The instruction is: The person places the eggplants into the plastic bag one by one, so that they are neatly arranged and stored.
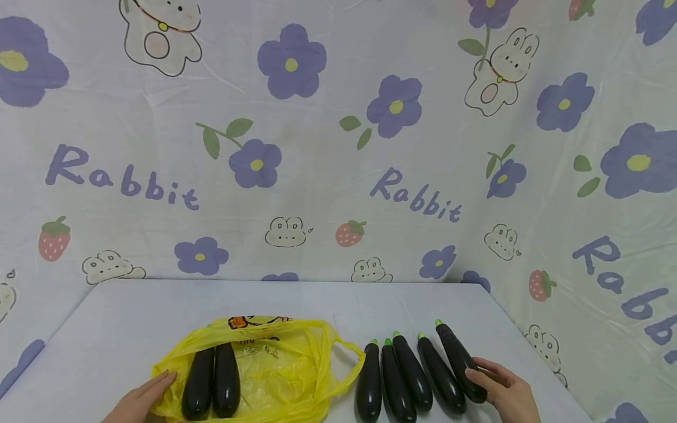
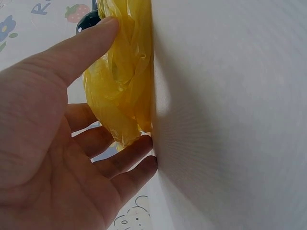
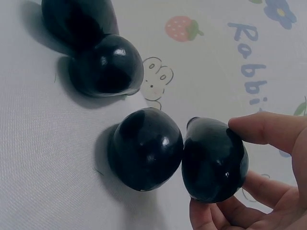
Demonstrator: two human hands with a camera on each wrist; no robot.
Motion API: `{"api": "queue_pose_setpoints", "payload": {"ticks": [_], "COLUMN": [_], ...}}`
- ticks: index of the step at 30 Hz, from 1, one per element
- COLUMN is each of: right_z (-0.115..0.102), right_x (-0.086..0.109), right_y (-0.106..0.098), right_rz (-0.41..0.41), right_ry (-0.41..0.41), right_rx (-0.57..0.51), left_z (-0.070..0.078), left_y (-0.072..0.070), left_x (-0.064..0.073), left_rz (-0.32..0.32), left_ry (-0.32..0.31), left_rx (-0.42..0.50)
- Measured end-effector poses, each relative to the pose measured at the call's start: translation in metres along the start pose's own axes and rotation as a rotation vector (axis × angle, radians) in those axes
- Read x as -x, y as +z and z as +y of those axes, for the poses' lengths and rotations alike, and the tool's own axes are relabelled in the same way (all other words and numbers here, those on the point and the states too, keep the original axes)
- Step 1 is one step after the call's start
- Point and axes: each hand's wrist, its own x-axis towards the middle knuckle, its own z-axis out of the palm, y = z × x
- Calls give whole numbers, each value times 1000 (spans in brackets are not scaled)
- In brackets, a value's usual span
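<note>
At the right of the head view my right hand (image 1: 505, 388) grips the lower end of a dark, glossy eggplant (image 1: 456, 352), thumb on one side and fingers on the other. In the right wrist view that eggplant (image 3: 216, 165) is close against a neighbouring eggplant (image 3: 146, 151). A yellow plastic bag (image 1: 275, 376) lies with its mouth spread, and two eggplants (image 1: 226, 382) are inside it. Against the bag's left side rests my left hand (image 1: 143, 399). Its thumb (image 2: 98, 40) touches the yellow plastic, and the fingers are loosely extended, the lower ones reaching the tabletop.
Several more eggplants (image 1: 399, 382) lie in a row right of the bag, green stem ends pointing away. The bag's handle loop (image 1: 351, 376) reaches the leftmost one. Behind the white table (image 1: 158, 305) hangs a printed rabbit-and-flower cloth (image 1: 317, 176), which continues along the right.
</note>
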Motion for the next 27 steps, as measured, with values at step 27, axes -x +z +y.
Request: {"api": "queue_pose_setpoints", "payload": {"ticks": [27], "right_z": [-6], "right_x": [5], "right_y": [-1], "right_rz": [18], "right_ry": [-5], "right_rx": [24], "left_z": [-1], "left_y": [-2], "left_x": [1], "left_rz": [-53], "left_ry": [-31], "left_rx": [69]}}
